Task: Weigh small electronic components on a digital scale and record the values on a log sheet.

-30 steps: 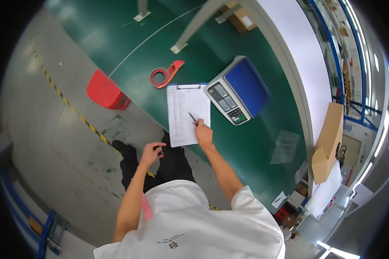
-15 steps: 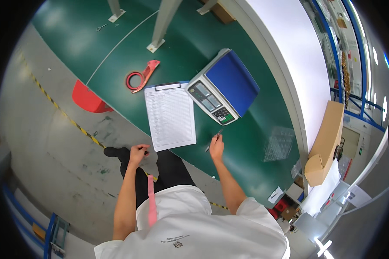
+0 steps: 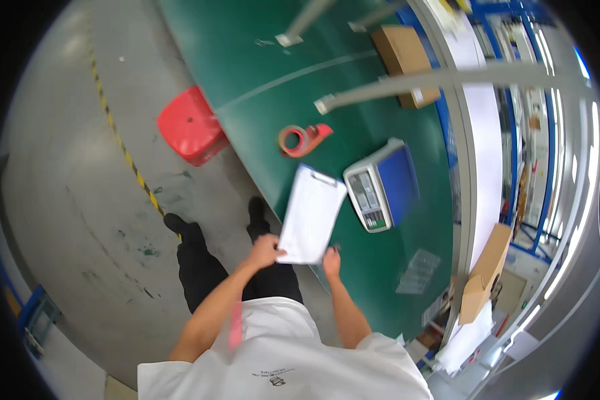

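A clipboard [image 3: 313, 213] with printed sheets under its clip lies at the near edge of the green table, tilted in my view. My left hand [image 3: 265, 253] is closed on its lower left corner, with the thumb over the paper. Close to the clipboard's lower right corner, my right hand [image 3: 331, 263] is closed around a dark pen [image 3: 337, 248], of which only a blurred end shows. Just right of the clipboard stands a weighing scale [image 3: 370, 197] with a blue pan. Beyond the clipboard lies a red tape dispenser [image 3: 307, 139] with a roll of tape.
A red stool [image 3: 192, 127] stands at the left edge of the green table [image 3: 260, 127]. Grey metal legs [image 3: 380, 88] rise from the far side, near a cardboard box [image 3: 407, 63]. Clear plastic trays [image 3: 418, 272] lie at the right.
My left hand has gone from beside the table to the clipboard's corner and taken hold of it. The view has turned, so the table appears rotated. The pen remains in my right hand.
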Tool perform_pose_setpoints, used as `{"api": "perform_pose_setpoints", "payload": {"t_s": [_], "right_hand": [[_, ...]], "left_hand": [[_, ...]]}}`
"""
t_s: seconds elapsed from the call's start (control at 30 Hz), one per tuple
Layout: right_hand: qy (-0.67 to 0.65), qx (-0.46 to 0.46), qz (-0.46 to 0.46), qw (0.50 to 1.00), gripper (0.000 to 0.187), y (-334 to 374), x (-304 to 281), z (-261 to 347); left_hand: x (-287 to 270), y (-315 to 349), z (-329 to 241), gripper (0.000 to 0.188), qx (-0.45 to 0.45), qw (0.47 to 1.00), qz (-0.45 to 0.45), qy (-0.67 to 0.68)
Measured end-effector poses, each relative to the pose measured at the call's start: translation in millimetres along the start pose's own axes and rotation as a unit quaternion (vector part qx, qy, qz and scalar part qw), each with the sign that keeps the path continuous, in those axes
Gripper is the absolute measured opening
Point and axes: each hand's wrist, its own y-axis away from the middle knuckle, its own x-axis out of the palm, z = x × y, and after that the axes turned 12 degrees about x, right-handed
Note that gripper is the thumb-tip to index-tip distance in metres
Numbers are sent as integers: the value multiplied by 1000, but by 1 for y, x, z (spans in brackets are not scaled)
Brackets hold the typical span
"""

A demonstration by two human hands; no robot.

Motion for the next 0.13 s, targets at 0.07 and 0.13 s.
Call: {"api": "perform_pose_setpoints", "payload": {"t_s": [0.07,0.13], "right_hand": [[93,-25,44,994,33,24,3,-6],[134,-163,28,977,32,27,47,30]], "left_hand": [[-22,36,-9,32,76,996,-50,-9],[-97,57,-15,35,81,995,-25,52]]}}
